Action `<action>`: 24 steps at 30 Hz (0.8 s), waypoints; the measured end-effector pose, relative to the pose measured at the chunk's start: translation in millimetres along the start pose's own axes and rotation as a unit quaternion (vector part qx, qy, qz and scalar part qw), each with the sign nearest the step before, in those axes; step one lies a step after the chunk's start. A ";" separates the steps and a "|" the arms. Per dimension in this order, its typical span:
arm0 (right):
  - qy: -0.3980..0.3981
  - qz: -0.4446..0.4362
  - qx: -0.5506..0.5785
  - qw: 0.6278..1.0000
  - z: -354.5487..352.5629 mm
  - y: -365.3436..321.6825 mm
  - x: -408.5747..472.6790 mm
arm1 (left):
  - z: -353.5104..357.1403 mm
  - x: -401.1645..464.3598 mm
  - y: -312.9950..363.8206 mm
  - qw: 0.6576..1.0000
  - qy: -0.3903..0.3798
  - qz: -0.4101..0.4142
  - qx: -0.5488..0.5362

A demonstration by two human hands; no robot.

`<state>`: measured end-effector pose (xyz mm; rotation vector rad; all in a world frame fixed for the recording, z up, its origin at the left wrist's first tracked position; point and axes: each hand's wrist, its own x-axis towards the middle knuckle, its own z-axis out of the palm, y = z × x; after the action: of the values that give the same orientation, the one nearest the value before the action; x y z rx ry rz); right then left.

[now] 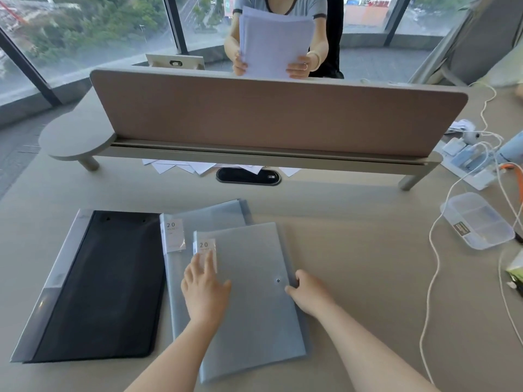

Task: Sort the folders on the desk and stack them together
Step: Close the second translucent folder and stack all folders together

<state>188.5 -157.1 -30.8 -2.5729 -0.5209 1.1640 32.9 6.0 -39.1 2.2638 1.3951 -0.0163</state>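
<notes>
Head view. Top blue folder (252, 292) lay skewed over a second blue folder (181, 281) near the bench's (353, 250) front edge, centre. Black folder (96, 287) sat just beside them, toward the left edge, not stacked. Left hand (205, 290) pressed flat on the top cover, fingers released and spread. Right hand (308, 292) pinched that folder's right edge, fingers grasping it.

Risks, as I judged: the slick covers could slide apart while being squared; a wide shove might catch the white cable (433, 278) or the clear plastic box (477, 220) toward the right edge.
</notes>
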 end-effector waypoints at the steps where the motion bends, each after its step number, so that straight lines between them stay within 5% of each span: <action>1: 0.000 -0.003 -0.014 1.000 -0.3 -0.1 0.4 | 1.6 -1.7 3.3 0.999 -0.007 0.039 0.018; 6: 0.010 0.004 -0.115 0.993 -6.1 -2.2 5.2 | 15.7 -5.1 25.3 0.957 -0.138 0.221 0.125; 13: -0.106 0.103 -0.123 0.981 -36.9 -13.1 12.4 | 31.2 -5.7 29.6 0.938 -0.176 0.242 0.178; 24: 0.055 0.029 -0.102 0.993 -8.2 -48.7 30.5 | 30.4 -5.5 29.9 0.937 -0.178 0.247 0.172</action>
<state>203.2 -101.1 -27.2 -2.8245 -0.5718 1.0271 62.6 -21.8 -53.0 2.6663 0.6506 -0.5133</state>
